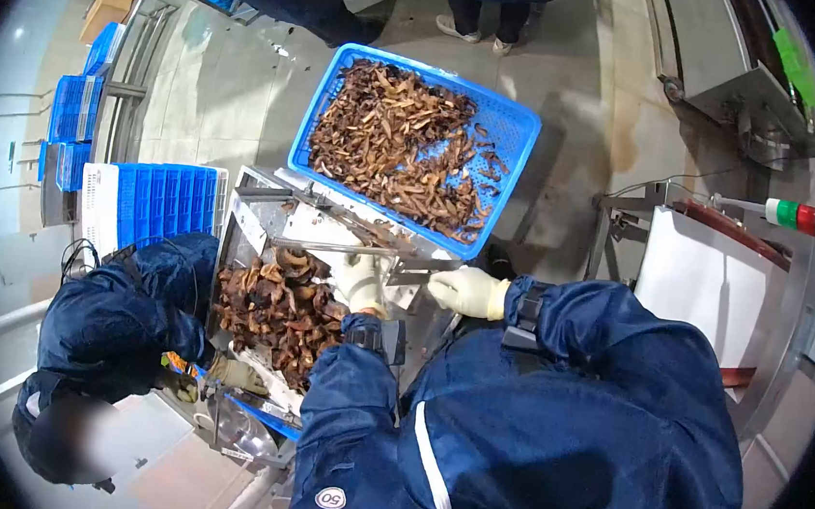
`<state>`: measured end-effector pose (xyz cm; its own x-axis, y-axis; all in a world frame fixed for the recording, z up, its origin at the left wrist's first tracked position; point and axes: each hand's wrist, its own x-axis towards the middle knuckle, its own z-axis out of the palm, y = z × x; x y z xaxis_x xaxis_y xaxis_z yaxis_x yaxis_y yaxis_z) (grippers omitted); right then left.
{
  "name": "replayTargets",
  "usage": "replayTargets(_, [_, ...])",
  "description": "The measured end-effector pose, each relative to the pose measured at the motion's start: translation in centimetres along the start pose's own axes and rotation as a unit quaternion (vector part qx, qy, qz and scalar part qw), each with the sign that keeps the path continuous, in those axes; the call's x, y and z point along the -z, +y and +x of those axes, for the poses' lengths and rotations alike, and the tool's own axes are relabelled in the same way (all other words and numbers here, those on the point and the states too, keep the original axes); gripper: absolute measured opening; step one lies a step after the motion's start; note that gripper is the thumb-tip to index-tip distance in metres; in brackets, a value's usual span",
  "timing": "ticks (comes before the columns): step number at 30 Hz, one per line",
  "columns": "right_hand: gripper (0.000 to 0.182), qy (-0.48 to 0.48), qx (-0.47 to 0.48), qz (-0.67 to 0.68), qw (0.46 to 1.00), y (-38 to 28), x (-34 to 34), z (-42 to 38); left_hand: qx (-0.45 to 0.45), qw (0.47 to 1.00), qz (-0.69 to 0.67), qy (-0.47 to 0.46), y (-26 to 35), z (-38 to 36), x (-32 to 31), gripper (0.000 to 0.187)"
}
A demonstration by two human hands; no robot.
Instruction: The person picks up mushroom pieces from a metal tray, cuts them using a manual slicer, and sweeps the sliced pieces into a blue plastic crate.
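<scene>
My left hand [358, 284], in a pale glove, reaches in at the right edge of a pile of dark brown, curled pieces [276, 311] on a metal worktop. A metal bar [335, 247] crosses over its fingertips, so I cannot see whether it holds anything. To the right, my right hand [469, 292], also gloved, is beside the metal frame with its fingers curled in. Whatever may be in it is hidden. Beyond both hands stands a blue plastic crate [523, 158], holding many thin brown strips [398, 137].
A co-worker in dark blue [121, 312] bends over the left side, a gloved hand [240, 374] near the pile. Blue and white crates [155, 203] are stacked behind. Two people's legs [482, 14] show at the top. A white-topped metal unit [706, 281] stands right.
</scene>
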<state>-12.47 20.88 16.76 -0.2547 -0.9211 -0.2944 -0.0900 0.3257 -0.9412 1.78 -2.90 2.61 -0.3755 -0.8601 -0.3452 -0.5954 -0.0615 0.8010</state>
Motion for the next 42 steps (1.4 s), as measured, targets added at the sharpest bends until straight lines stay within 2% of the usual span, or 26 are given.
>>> replayTargets(2, [0.034, -0.011, -0.026, 0.010, 1.000, 0.8, -0.6, 0.2, -0.017, 0.998, 0.057, -0.005, -0.2, 0.5, 0.4, 0.028])
replayTargets(3, [0.032, 0.003, -0.018, 0.054, 0.998, -2.0, 0.0, 0.0, 0.005, 0.997, 0.079, -0.004, 0.7, 0.2, 0.6, 0.029])
replayTargets(5, [0.030, 0.071, 0.065, 0.041, 0.994, -5.5, -0.4, 0.6, 0.053, 0.991, 0.121, -0.003, 4.6, -1.4, 0.4, 0.031])
replayTargets(6, [0.030, 0.099, 0.076, 0.022, 0.992, -6.5, -0.6, 1.0, 0.020, 0.999, 0.029, -0.001, 6.1, -2.5, 0.1, 0.030])
replayTargets(8, [0.030, 0.143, 0.107, 0.004, 0.984, -6.0, -1.1, 1.0, 0.012, 0.999, 0.024, 0.024, 3.5, -1.5, -0.2, 0.029])
replayTargets(9, [0.034, 0.110, 0.079, 0.034, 0.990, -3.9, -1.3, 0.7, 0.018, 0.999, 0.010, 0.044, 4.0, -1.8, -0.5, 0.030])
replayTargets(11, [0.036, 0.025, 0.016, 0.009, 1.000, 1.1, -1.0, 0.0, 0.044, 0.996, -0.076, 0.005, 8.0, -3.6, -0.4, 0.030])
replayTargets(15, [0.041, -0.026, -0.031, 0.060, 0.997, -1.6, 0.1, 0.2, 0.045, 0.999, -0.017, 0.005, 9.1, -4.3, 0.0, 0.027])
replayTargets(17, [0.035, 0.064, 0.049, 0.055, 0.995, -5.4, -0.5, 0.8, 0.069, 0.997, 0.047, 0.001, 10.8, -4.6, -0.1, 0.023])
replayTargets(18, [0.034, 0.067, 0.049, 0.043, 0.996, -6.6, -0.3, 1.1, 0.055, 0.993, 0.105, 0.011, 9.9, -4.2, -0.1, 0.021])
replayTargets(19, [0.033, 0.069, 0.051, 0.030, 0.996, -7.3, -0.2, 1.3, 0.060, 0.996, 0.068, 0.005, 9.4, -3.9, 0.0, 0.020])
replayTargets(21, [0.031, 0.063, 0.070, 0.023, 0.995, -4.2, -0.7, 0.9, 0.004, 0.988, 0.144, 0.048, 3.0, -1.0, -0.2, 0.032])
replayTargets(23, [0.031, 0.012, 0.013, -0.034, 0.999, 1.0, -0.8, 0.1, 0.031, 0.999, -0.021, 0.009, 3.8, -1.7, -0.7, 0.034])
replayTargets(25, [0.031, -0.015, -0.032, -0.008, 0.999, 0.9, -0.8, 0.1, 0.056, 0.981, -0.183, -0.026, 4.5, -2.5, -0.6, 0.036])
replayTargets(27, [0.033, 0.002, -0.018, 0.056, 0.998, -1.1, -0.8, 0.3, -0.010, 0.989, 0.125, 0.082, 6.0, -3.0, -0.5, 0.030])
replayTargets(29, [0.033, 0.047, 0.043, 0.061, 0.996, -6.9, 0.1, 0.7, -0.042, 0.963, 0.252, 0.080, 4.9, -2.1, -0.6, 0.028])
replayTargets(30, [0.033, 0.037, 0.008, 0.077, 0.996, -8.8, 0.4, 1.0, -0.020, 0.944, 0.309, 0.114, 7.6, -3.7, -0.8, 0.027])
replayTargets(31, [0.032, 0.044, 0.014, 0.090, 0.995, -8.2, -0.1, 1.2, -0.009, 0.986, 0.144, 0.078, 8.2, -4.0, -0.6, 0.021])
replayTargets(32, [0.033, 0.027, 0.015, 0.092, 0.995, -5.8, -0.7, 1.2, 0.012, 0.998, -0.025, 0.050, 8.8, -4.2, -0.4, 0.015])
replayTargets(33, [0.035, 0.013, 0.015, 0.092, 0.996, -3.3, -1.1, 0.9, 0.005, 0.998, -0.036, 0.059, 8.2, -3.9, -0.8, 0.014])
replayTargets(35, [0.037, -0.024, -0.096, 0.130, 0.987, 1.0, -1.2, 0.1, 0.020, 0.994, -0.093, 0.061, 7.3, -3.5, -1.7, 0.014])
replayTargets(37, [0.035, -0.030, -0.110, 0.159, 0.981, 1.5, -1.3, 0.2, 0.060, 0.980, -0.185, 0.053, 6.4, -3.2, -2.0, 0.015])
replayTargets(38, [0.035, -0.023, -0.098, 0.159, 0.982, 0.1, -1.1, 0.4, 0.062, 0.989, -0.116, 0.068, 4.1, -1.9, -2.5, 0.017])
replayTargets(39, [0.036, -0.018, -0.087, 0.160, 0.983, -2.3, -1.0, 0.4, 0.012, 0.992, -0.021, 0.124, 6.6, -3.2, -2.0, 0.020])
replayTargets(41, [0.037, -0.013, -0.090, 0.219, 0.972, -6.8, -0.3, 1.2, 0.079, 0.988, -0.098, 0.092, 8.1, -3.8, -1.8, 0.023])
replayTargets(42, [0.037, -0.017, -0.071, 0.227, 0.971, -7.0, -0.5, 1.7, 0.016, 0.989, -0.087, 0.122, 6.7, -3.7, -2.4, 0.025])
